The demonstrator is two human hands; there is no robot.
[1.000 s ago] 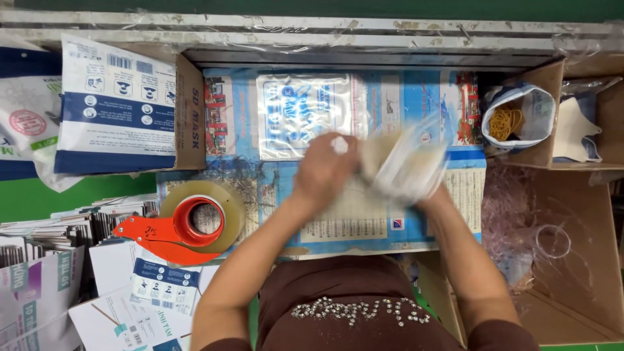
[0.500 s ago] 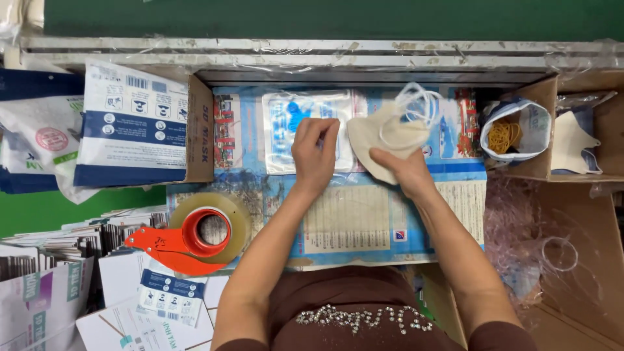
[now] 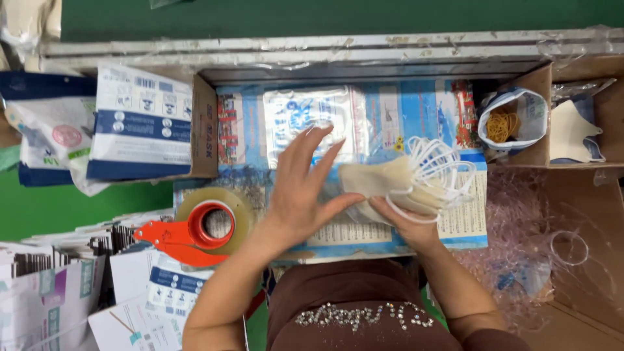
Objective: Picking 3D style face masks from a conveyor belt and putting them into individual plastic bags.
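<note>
My right hand (image 3: 404, 222) grips a stack of cream folded face masks (image 3: 380, 183) from below, their white ear loops (image 3: 439, 177) fanning out to the right. My left hand (image 3: 302, 188) is spread flat with fingers apart, its thumb touching the left end of the mask stack. Just beyond the fingertips lies a clear plastic zip bag (image 3: 311, 127) with blue print, flat on the blue printed work board (image 3: 468, 227).
An orange tape dispenser with a clear tape roll (image 3: 203, 227) sits left of my arm. A printed carton (image 3: 140, 127) stands at the far left, flat printed boxes (image 3: 71, 279) at lower left. Far right, a cup of rubber bands (image 3: 506, 123), loose masks (image 3: 575, 133), crumpled plastic (image 3: 539, 253).
The mask stack has come down and towards me, turned so its loops point right. My left hand has left the zip bag and opened beside the stack.
</note>
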